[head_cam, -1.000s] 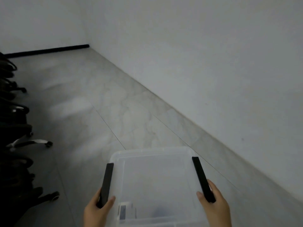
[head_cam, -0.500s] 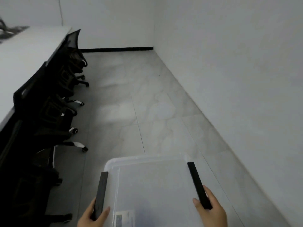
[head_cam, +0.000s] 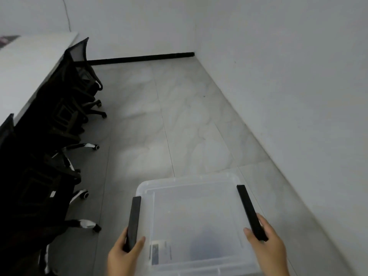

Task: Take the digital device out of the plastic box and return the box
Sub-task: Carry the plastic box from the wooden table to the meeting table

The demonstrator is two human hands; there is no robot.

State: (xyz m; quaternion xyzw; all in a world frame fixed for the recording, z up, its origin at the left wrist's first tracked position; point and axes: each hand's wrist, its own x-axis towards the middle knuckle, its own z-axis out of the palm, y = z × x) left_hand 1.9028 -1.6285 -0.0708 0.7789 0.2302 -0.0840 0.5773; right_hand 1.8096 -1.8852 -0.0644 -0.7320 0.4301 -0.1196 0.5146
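I carry a translucent plastic box (head_cam: 195,212) with its lid on, held level above the floor at the bottom middle of the view. My left hand (head_cam: 123,255) grips the black latch handle (head_cam: 133,220) on its left side. My right hand (head_cam: 268,250) grips the black latch handle (head_cam: 250,211) on its right side. Through the cloudy lid a white label (head_cam: 159,252) and a dark blurred shape (head_cam: 205,247) show near the box's near end; what that shape is I cannot tell.
A row of black office chairs (head_cam: 59,124) on castors lines the left, tucked against a white table (head_cam: 25,62). A white wall (head_cam: 298,96) runs along the right. A grey tiled floor (head_cam: 159,116) stretches ahead to a black skirting board (head_cam: 141,58).
The view has swung left: the chairs and white table came into sight and the far corner shifted right. Both hands keep the same grip on the box.
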